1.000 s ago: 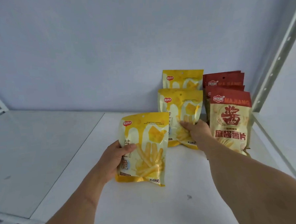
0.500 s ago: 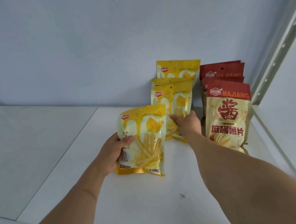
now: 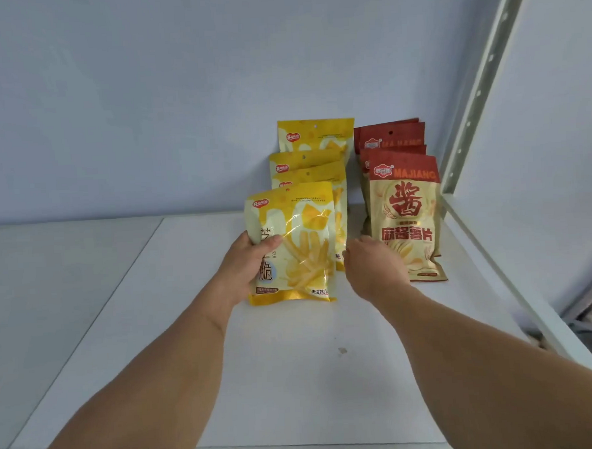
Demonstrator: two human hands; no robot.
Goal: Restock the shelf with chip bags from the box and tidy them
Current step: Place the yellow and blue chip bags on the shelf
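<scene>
My left hand point(image 3: 249, 268) grips a yellow chip bag point(image 3: 306, 244) by its left edge, thumb on the front. The bag stands upright on the white shelf board point(image 3: 296, 378), at the front of a row of yellow bags point(image 3: 314, 137) that runs back to the wall. My right hand point(image 3: 376, 271) hovers low beside the held bag's right edge, its fingers loosely bent and pointing at the bag behind. It holds nothing. To the right stands a row of red and tan chip bags point(image 3: 407, 211).
A white perforated shelf post point(image 3: 479, 87) rises at the right, just past the red bags. A second shelf board point(image 3: 51, 288) lies to the left. A small stain point(image 3: 342, 350) marks the board between my arms. The box is out of view.
My left hand has carried the yellow bag right and back, up against the front of the yellow row. My right hand has let go of the bag behind and drawn back a little.
</scene>
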